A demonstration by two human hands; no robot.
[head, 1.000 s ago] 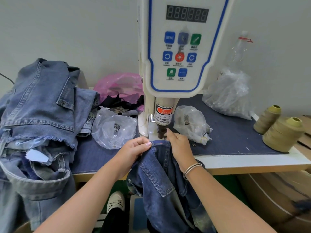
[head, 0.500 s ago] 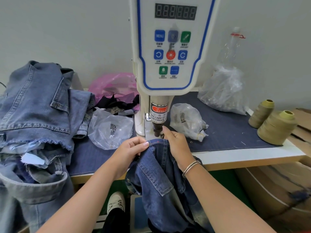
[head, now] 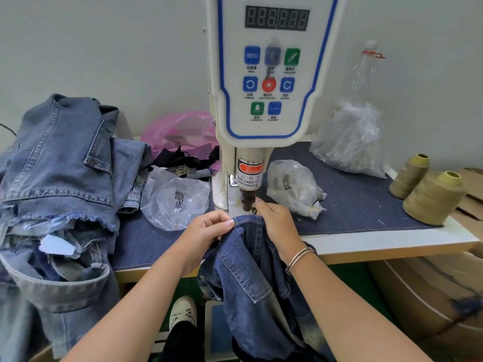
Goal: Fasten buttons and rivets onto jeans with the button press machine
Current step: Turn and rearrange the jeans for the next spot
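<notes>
1. Two heaps fill the left of the tabletop [head: 392, 246]: a pile of washed denim [head: 57, 184] that spills over the front edge, and just right of it a clear bag of small metal parts [head: 175, 199].
2. The left hand [head: 206, 233] pinches the top hem of the dark jeans [head: 248, 270], fingers curled round the cloth.
3. The jeans hang lengthwise off the front edge, their long axis running down toward the floor, with the hem pointing up at the button press machine [head: 264, 100]; the hem lies just below the punch [head: 247, 202].
4. The right hand [head: 277, 223] grips the same hem on the other side, fingertips beside the punch.
5. Right of the machine lie a second clear bag [head: 292, 189] and a larger bag [head: 350, 142]; bare blue mat lies between them and two thread cones [head: 428, 194] near the right edge.
</notes>
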